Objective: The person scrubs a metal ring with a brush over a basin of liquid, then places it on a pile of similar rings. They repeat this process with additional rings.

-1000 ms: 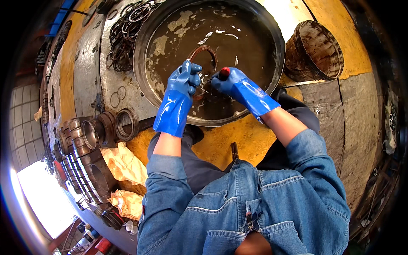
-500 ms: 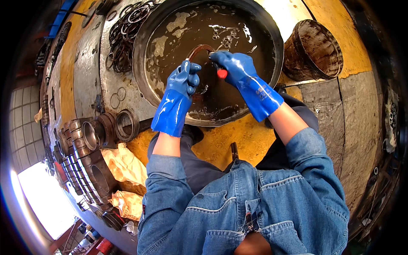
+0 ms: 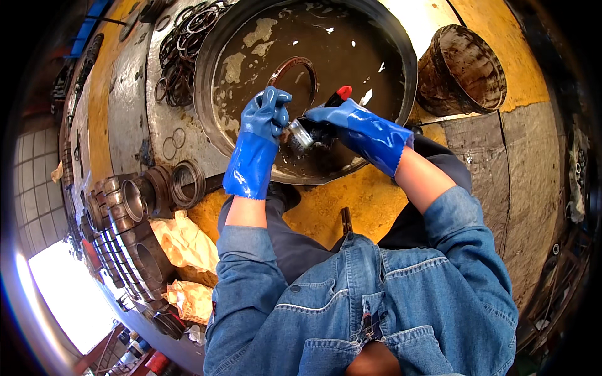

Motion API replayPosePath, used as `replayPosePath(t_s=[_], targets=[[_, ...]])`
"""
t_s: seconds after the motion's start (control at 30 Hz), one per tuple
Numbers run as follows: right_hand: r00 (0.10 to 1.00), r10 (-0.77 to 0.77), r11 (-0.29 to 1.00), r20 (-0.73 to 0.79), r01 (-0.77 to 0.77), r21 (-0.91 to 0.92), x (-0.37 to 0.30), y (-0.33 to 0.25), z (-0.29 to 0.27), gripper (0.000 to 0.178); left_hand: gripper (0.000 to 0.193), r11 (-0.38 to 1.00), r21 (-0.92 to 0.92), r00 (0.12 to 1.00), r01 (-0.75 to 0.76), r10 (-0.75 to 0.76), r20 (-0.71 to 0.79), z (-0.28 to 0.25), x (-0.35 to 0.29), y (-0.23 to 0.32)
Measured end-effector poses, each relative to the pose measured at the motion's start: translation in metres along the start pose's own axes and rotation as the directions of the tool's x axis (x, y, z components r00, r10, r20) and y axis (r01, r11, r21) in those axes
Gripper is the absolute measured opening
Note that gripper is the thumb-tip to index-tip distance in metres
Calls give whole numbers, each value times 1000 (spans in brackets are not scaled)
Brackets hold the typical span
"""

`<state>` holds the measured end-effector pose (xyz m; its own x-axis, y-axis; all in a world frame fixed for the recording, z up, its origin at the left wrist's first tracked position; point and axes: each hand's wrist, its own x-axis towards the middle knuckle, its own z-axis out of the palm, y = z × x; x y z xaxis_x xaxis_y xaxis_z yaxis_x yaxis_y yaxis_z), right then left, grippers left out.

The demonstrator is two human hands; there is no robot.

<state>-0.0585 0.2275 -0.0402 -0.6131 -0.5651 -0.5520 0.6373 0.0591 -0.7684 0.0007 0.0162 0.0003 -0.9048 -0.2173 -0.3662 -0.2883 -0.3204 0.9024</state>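
My left hand [image 3: 266,116], in a blue rubber glove, is closed on the near side of a thin reddish-brown ring [image 3: 300,61]. The ring stands up over the dark liquid in a wide round metal basin [image 3: 205,103]. Beside it my right hand [image 3: 354,124], gloved alike, grips a brush [image 3: 301,133] with a black, red-tipped handle and a shiny metal band. The handle's red end points away from me. Dark bristles hang below the band, close to my left fingers. My glove hides most of the handle. Whether the bristles touch the ring I cannot tell.
A dirty, rusty-looking bucket [image 3: 464,69] stands right of the basin. Left of it lies a heap of dark rings [image 3: 182,56], with two thin rings [image 3: 174,143] nearby. Stacked metal cylinders [image 3: 128,232] and crumpled brown paper [image 3: 185,241] sit at lower left.
My right hand has turned and lowered, swinging the brush so its red handle end points away and its metal band shows near my left hand. More of the ring's loop shows.
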Motion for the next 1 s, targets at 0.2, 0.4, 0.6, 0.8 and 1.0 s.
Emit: replayPosePath(t_s=[0.2,0.4,0.6,0.8,1.0], targets=[[987,-140,990,-73,138,-38,-22,-31,-7,28,30,999,-38,982,-34,27,-186,-10,7,2],[982,-122,974,-145,91,-206,-12,-23,-26,39,37,717,-697,915,3,280,292,-57,31,-2],[988,-121,989,-93,128,75,-22,-35,-7,43,32,772,-635,985,42,73,154,-21,26,-10],[911,-412,453,-25,181,-873,-35,-74,-19,33,67,380,881,733,-282,678,-58,-32,26,-5],[910,-380,-198,163,92,-976,-25,-73,-2,19,62,-24,796,626,-605,604,494,25,-3,14]])
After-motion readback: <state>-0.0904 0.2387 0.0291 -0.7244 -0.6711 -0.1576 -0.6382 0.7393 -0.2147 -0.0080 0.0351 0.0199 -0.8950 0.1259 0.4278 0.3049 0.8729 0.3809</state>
